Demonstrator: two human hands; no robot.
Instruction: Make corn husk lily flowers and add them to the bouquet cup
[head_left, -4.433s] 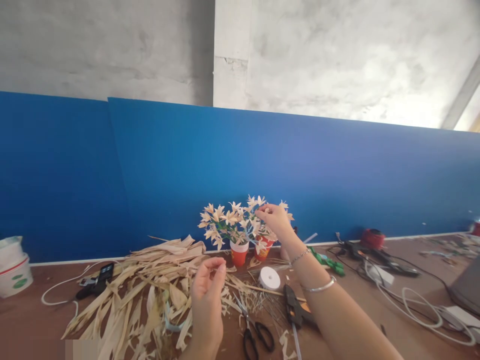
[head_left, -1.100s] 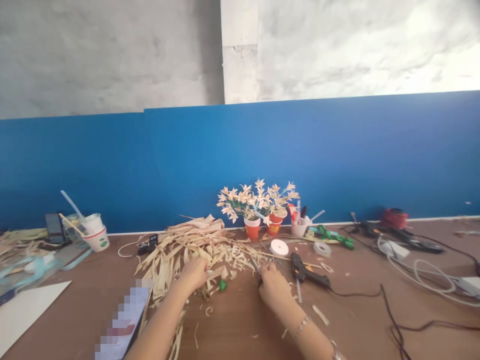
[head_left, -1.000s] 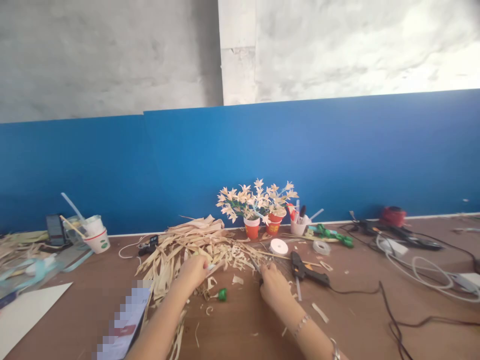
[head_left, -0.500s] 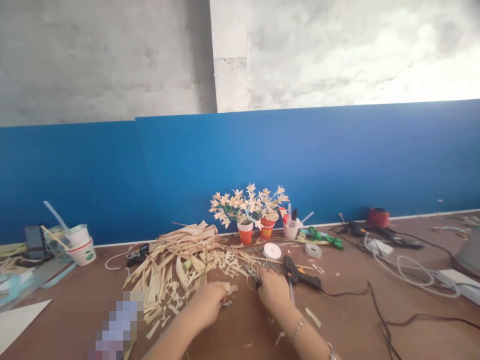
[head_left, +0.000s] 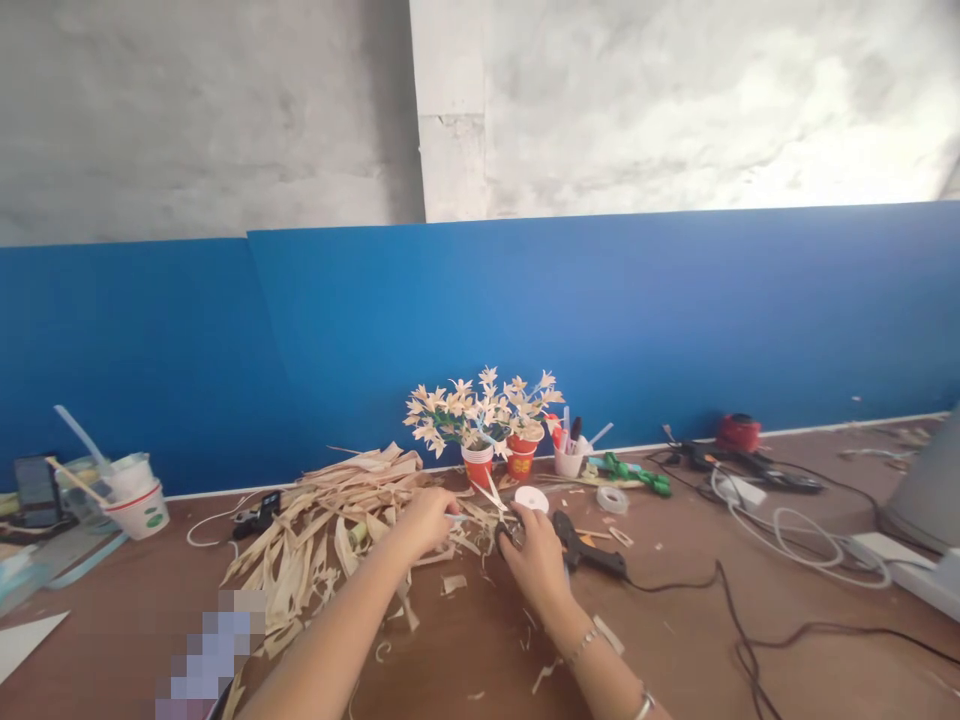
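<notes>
My right hand (head_left: 535, 552) is closed around the dark handles of a pair of scissors (head_left: 493, 497). The blades stand apart and point up and to the left. My left hand (head_left: 430, 521) is pinched at the edge of a heap of dry husk strips (head_left: 304, 565). From its fingertips sticks out a thin pale-blue piece (head_left: 457, 517), too small to name surely. Small husk scraps (head_left: 454, 583) lie on the brown table below the hands. Beyond them stand two red-and-white cups (head_left: 477, 464) holding pale star-shaped flowers (head_left: 457, 408).
Right of my right hand lies a black glue gun (head_left: 589, 550) with its cord. A white roll (head_left: 531, 497), a clear tape roll (head_left: 612, 499) and green ribbon (head_left: 634, 473) lie behind. White cables (head_left: 795, 530) spread at right; a paper cup (head_left: 139, 510) stands at left.
My left hand has moved up and away, over the heap's edge. The scissors in my right hand have lifted, and their spread blades now show plainly. The view has shifted slightly.
</notes>
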